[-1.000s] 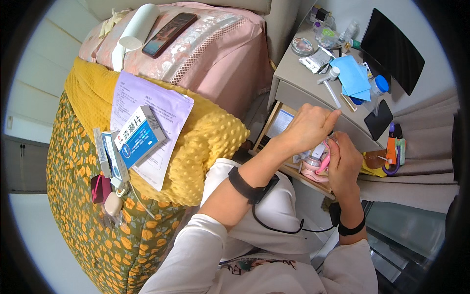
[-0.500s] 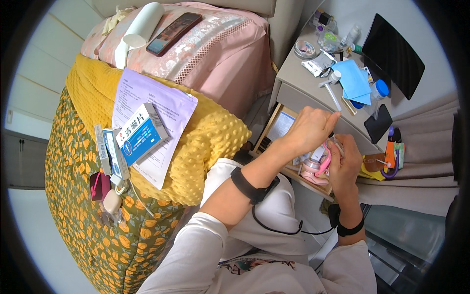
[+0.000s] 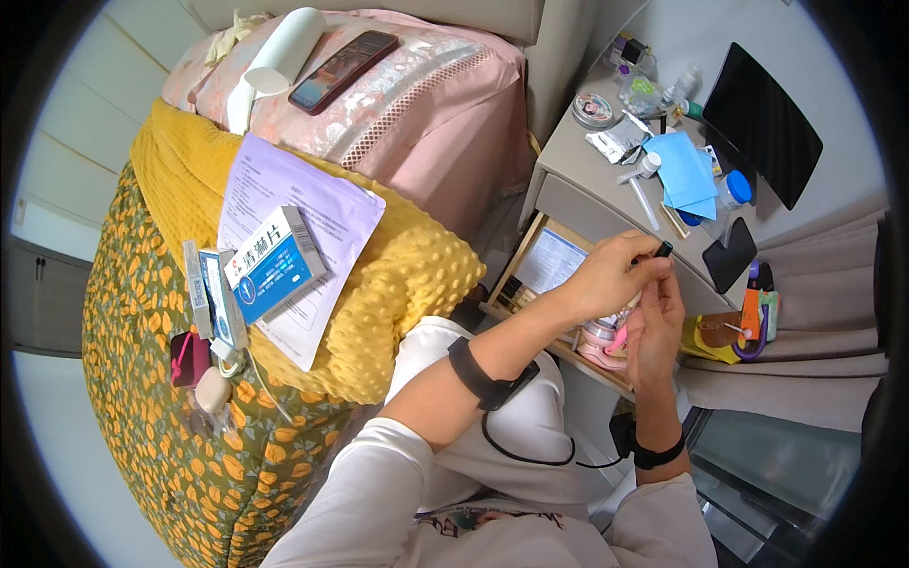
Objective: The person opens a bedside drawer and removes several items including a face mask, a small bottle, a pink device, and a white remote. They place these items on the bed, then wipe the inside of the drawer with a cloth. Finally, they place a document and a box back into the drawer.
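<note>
Left grip (image 3: 608,276) is nearly closed, thumb and finger pinched around a small dark-tipped stick (image 3: 665,249), its end poking out past the fingers. Right grip (image 3: 655,331) is right underneath, fingers half curled up toward it, but I honestly can't tell from here whether it has hold of the lower part or is just steadying things. The hands hide the rest of the stick.

Progress-wise, the drawer (image 3: 592,369) is pulled out and the stick is up in the hands above it, so I'd call the fetching part done. What's left, I reckon, is whatever both hands are fiddling with on it, then setting it down, since it isn't resting on anything yet. The drawer isn't cleared either: a pink thing (image 3: 598,354) sits near its front and a printed sheet (image 3: 549,260) lies further back.

Bench (image 3: 576,156) beside it is cluttered, blue sheets (image 3: 684,170) on top. On the bed, a medicine box (image 3: 279,270) lies on a purple pouch (image 3: 346,222), neither being touched.
</note>
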`<state>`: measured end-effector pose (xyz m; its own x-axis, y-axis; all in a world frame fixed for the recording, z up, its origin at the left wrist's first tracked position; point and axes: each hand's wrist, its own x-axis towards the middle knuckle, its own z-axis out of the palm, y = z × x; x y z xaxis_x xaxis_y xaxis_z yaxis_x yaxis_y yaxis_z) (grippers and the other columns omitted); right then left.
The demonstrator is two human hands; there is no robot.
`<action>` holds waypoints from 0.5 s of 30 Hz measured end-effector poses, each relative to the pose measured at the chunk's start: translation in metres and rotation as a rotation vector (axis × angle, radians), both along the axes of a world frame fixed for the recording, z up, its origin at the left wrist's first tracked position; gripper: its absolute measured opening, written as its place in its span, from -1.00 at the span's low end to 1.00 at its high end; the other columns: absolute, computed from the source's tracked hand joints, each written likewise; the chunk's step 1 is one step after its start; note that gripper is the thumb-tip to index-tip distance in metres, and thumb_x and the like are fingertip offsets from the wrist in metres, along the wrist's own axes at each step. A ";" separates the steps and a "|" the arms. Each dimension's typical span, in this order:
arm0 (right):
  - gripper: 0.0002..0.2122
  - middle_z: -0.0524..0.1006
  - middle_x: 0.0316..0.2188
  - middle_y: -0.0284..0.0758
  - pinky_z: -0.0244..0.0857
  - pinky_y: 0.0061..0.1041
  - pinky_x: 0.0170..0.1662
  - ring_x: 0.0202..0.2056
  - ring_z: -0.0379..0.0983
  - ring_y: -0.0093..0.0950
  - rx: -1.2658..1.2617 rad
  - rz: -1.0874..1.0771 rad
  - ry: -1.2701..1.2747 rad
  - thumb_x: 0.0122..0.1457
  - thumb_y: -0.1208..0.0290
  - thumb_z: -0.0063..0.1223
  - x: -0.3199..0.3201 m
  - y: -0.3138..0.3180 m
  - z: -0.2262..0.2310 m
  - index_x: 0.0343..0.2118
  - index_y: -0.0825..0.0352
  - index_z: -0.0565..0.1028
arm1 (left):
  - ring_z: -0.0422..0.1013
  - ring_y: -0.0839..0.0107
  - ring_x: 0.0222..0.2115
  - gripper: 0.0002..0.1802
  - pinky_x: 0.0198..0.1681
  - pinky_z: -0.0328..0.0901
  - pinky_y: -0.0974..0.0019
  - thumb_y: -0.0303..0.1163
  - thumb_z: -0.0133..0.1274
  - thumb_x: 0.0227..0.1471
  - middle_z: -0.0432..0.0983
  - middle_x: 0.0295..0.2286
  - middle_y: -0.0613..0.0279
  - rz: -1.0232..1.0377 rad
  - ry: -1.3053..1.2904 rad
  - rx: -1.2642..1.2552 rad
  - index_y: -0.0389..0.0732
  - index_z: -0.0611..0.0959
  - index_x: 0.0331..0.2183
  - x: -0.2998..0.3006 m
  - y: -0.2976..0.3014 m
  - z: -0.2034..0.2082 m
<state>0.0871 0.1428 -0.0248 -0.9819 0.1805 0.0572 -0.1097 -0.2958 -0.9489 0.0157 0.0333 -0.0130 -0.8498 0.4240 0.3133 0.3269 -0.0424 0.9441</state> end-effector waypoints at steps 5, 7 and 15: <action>-0.68 0.36 -0.03 -0.27 0.15 -0.60 -0.01 -0.03 0.28 -0.56 0.288 -0.156 -0.017 0.31 0.32 -0.27 -0.006 0.002 0.004 0.02 0.41 0.28 | 0.30 0.52 -0.59 -0.75 -0.57 0.22 0.43 -0.28 -0.18 0.20 0.35 -0.54 0.23 -0.008 -0.277 0.061 -0.28 0.42 -0.38 -0.001 -0.002 0.003; -0.66 0.35 0.03 -0.22 0.16 -0.57 -0.01 -0.08 0.29 -0.56 0.084 -0.137 0.056 0.31 0.29 -0.28 -0.013 0.005 0.007 0.01 0.43 0.30 | 0.25 0.56 -0.65 -0.73 -0.63 0.18 0.46 -0.26 -0.22 0.22 0.34 -0.58 0.28 -0.195 -0.512 0.152 -0.26 0.42 -0.38 0.003 -0.001 0.006; -0.62 0.25 0.11 -0.06 0.11 -0.48 0.12 0.11 0.21 -0.41 -0.132 0.093 0.000 0.31 0.21 -0.32 -0.021 0.003 0.014 -0.02 0.46 0.29 | 0.13 0.60 -0.72 -0.64 -0.68 0.06 0.50 -0.13 -0.25 0.23 0.18 -0.69 0.39 -0.418 -0.672 0.214 -0.22 0.41 -0.41 0.006 -0.001 0.007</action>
<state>0.0665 0.1458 -0.0107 -0.9948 0.0942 0.0388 -0.0756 -0.4269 -0.9011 0.0216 0.0324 -0.0061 -0.6698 0.7362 -0.0966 -0.3889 -0.2370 0.8903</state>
